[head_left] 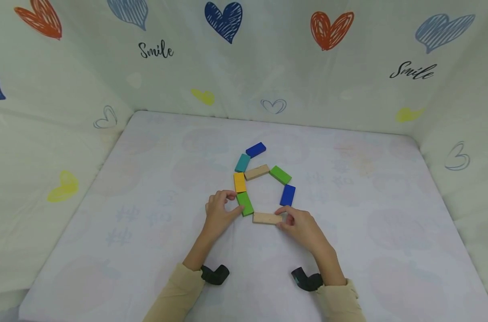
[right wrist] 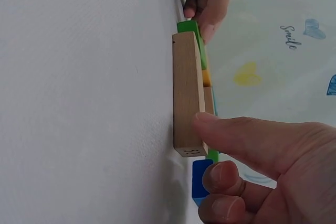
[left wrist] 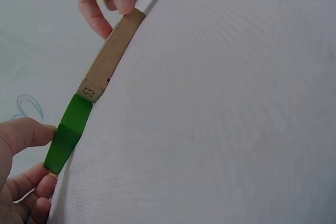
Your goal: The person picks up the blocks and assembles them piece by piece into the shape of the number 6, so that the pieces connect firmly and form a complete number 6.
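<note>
Flat on the table lie several coloured blocks in a loose ring with a short tail. At the ring's lower left, my left hand [head_left: 219, 212] pinches a green block [head_left: 245, 204] between thumb and fingers. My right hand [head_left: 304, 226] holds the right end of a plain wooden block [head_left: 265, 218] at the bottom; its thumb presses the near side in the right wrist view. The other end of this wooden block meets the green block's corner. Just above my right fingers is a blue block [head_left: 287, 195]. A yellow block [head_left: 239, 182] touches the green one's far end.
Further round the ring are a second wooden block [head_left: 257, 172] and another green block [head_left: 281, 175]. A teal block [head_left: 242, 163] and a second blue block [head_left: 256, 149] trail off the top. A cloth printed with hearts hangs behind the white table [head_left: 388, 250].
</note>
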The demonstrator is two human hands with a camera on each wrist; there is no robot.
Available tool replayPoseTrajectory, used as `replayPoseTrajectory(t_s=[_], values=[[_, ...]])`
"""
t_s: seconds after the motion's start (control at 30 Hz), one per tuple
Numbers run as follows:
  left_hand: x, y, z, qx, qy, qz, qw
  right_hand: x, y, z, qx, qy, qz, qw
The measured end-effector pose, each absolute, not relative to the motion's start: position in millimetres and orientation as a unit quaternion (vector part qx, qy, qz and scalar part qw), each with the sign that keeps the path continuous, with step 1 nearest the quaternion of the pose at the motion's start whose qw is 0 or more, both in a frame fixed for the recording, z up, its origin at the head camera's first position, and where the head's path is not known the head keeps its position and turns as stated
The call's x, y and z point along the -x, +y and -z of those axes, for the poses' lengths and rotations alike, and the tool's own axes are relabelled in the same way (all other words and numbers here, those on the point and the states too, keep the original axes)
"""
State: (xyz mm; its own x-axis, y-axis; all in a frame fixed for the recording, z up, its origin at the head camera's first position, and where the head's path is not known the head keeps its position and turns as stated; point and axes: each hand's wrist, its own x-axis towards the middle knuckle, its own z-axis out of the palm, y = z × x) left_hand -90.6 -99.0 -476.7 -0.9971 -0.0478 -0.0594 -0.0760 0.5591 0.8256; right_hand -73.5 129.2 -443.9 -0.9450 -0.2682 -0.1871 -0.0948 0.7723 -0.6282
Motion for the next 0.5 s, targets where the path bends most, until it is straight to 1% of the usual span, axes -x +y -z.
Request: replayPoseTrajectory(t_s=[0.5], values=[[89.7, -99.5, 475.8, 0.028, 0.884, -0.467, 0.01, 76.5, 129.8, 444.3, 0.123, 0.936, 0.304, 0.125]])
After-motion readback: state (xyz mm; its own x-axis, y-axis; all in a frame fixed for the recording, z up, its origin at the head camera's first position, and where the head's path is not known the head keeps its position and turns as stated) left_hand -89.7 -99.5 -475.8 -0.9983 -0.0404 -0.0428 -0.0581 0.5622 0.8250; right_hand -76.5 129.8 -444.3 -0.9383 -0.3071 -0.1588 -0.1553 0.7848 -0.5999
